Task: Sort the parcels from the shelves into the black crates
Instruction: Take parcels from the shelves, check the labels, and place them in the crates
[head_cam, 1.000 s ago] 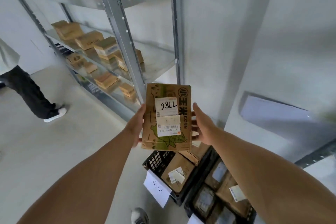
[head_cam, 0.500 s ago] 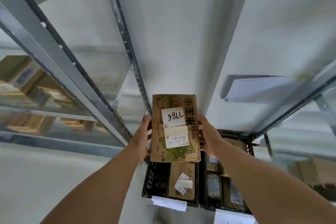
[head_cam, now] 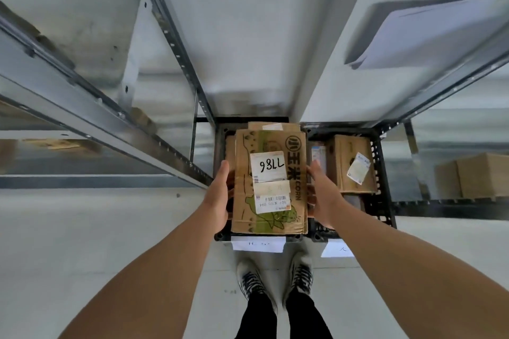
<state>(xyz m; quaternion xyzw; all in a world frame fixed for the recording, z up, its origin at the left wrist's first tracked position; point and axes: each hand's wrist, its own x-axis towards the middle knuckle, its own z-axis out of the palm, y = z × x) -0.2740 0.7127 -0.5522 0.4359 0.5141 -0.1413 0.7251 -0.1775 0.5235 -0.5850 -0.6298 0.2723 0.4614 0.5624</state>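
Two hands, left hand [head_cam: 219, 197] and right hand [head_cam: 321, 195], clasp the long sides of one flat brown cardboard parcel [head_cam: 271, 181] over the left black plastic crate [head_cam: 219, 140], which holds another brown parcel [head_cam: 272, 126]. The right black plastic crate [head_cam: 378, 162] holds at least two boxes [head_cam: 355, 164].

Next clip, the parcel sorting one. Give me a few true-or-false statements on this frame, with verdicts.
1. The left hand and right hand both hold the corn parcel. True.
2. The corn parcel is above the right black crate. False: it is above the left black crate.
3. The right black crate is empty. False: a labelled parcel lies in it.
4. Paper sheets hang on both crates' fronts. True.
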